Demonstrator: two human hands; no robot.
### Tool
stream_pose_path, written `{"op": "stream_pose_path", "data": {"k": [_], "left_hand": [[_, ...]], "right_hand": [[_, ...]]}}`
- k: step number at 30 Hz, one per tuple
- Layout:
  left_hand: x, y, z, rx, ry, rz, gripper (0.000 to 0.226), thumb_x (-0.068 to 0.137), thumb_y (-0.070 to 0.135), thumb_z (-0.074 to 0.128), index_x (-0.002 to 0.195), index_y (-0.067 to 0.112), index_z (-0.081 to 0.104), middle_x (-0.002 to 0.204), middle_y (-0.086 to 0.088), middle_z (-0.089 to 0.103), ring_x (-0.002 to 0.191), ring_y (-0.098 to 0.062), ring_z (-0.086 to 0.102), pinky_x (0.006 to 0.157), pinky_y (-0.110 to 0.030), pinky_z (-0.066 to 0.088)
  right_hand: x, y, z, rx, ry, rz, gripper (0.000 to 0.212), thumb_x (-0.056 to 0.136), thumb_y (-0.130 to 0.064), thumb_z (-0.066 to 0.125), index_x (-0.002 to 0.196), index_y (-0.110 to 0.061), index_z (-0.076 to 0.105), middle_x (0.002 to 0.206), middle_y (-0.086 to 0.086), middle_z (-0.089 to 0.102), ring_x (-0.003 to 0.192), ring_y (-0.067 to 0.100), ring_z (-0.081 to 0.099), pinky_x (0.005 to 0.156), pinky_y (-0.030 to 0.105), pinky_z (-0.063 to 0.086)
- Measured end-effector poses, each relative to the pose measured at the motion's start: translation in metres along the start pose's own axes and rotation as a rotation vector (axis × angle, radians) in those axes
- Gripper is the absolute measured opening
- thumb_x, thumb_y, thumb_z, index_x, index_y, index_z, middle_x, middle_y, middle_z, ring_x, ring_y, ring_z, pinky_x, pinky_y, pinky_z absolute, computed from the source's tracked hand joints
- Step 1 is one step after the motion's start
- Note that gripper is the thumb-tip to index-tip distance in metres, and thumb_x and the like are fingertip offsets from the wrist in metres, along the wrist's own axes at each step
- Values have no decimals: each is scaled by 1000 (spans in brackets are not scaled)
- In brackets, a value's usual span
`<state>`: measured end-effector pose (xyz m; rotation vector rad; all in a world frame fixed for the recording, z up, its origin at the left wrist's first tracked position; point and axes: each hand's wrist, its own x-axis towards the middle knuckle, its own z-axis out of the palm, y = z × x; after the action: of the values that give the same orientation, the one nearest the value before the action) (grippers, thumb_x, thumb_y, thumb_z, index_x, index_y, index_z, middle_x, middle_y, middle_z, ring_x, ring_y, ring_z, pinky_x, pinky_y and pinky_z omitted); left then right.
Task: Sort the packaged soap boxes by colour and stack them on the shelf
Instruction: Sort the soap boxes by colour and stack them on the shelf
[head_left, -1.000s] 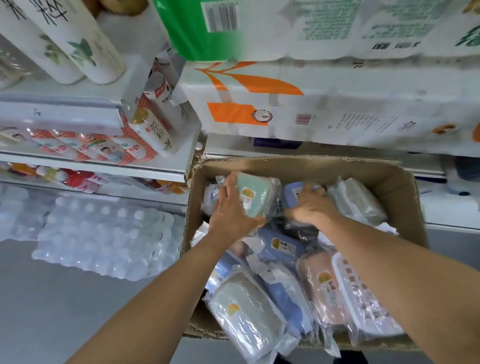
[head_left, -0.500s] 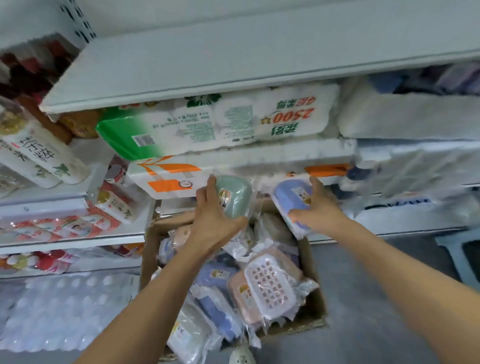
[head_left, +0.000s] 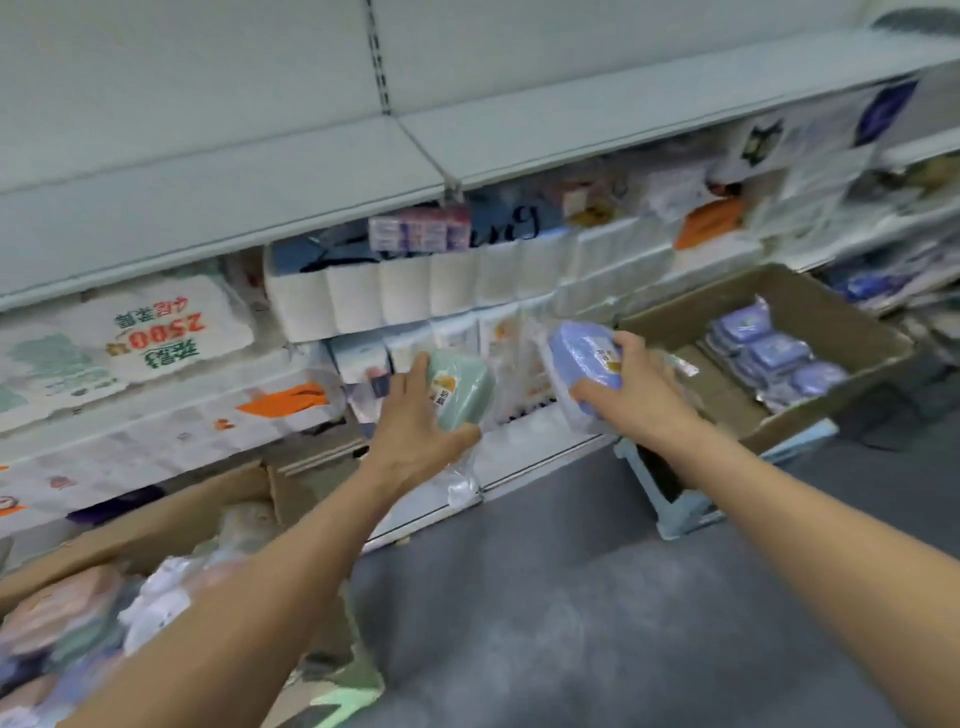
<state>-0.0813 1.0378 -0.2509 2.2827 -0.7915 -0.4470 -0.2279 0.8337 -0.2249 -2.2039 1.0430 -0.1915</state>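
Swung right: grey floor (head_left: 597, 597), second carton (head_left: 810, 312) appear.

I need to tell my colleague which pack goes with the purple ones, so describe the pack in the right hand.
Start at the cardboard box on the right, holding purple packs. Just left of it, the right hand grips a purple soap box in clear wrap. The other held pack, in the left hand, is green.

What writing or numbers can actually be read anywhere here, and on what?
"2500", upside down in red: white tissue pack on the shelf.
Dark script on the blue pack: too blurred.
Stickers on the green soap box and blue soap box: too small.
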Motion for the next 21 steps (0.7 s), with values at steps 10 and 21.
{"op": "stream_pose_path", "data": {"k": [10,21], "left_hand": [[72,135,134,-107,-109,102,90,75,54,49,154,34,12,136,0,32,120,-21,43,102,-36,40],[227,250,286,-172,-108,22,105,51,54,69,145,18,42,130,-1,60,113,-18,60,99,-39,49]], "right_hand": [[59,163,-129,21,82,164,87,78,-42,67,149,-25,20,150,6,34,136,33,31,105,48,34],[237,293,-222,-145,-1,214,87,77,-41,70,147,-24,22,142,9,40,130,31,33,102,43,32]]}}
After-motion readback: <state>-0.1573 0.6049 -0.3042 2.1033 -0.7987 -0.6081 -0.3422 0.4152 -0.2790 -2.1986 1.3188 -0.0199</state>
